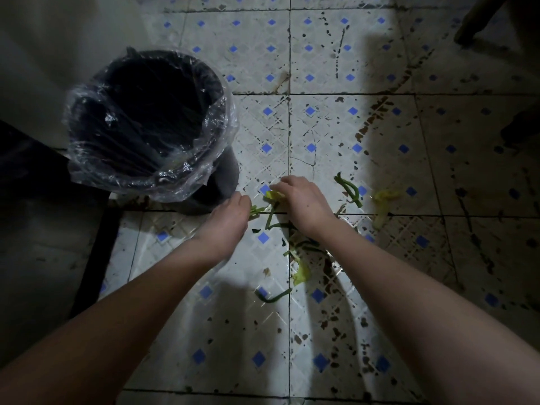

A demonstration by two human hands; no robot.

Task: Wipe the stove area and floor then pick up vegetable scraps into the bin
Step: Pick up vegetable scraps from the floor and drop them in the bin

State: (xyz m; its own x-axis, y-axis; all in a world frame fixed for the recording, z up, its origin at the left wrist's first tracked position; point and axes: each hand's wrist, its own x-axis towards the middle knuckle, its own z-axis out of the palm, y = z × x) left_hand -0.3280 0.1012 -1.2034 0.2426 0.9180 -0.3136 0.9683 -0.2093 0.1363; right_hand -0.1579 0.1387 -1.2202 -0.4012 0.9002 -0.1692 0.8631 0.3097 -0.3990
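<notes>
Head view: one bin (218, 141), left of two grips.
Left grip (230, 211): pinches green scrap (255, 211) beside bin.
Right grip (304, 200): fingers curl on yellow leaf (274, 195).
Floor (321, 127): at least five loose scraps (349, 190), around right grip.

The bin (226, 173) stands on the floor (321, 68); vegetable scraps (349, 190) lie scattered to its right, the nearest just beside it.

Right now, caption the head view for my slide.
Over a stained tiled floor, the left hand and right hand pinch green vegetable scraps beside a plastic-lined bin; more scraps lie around.
</notes>
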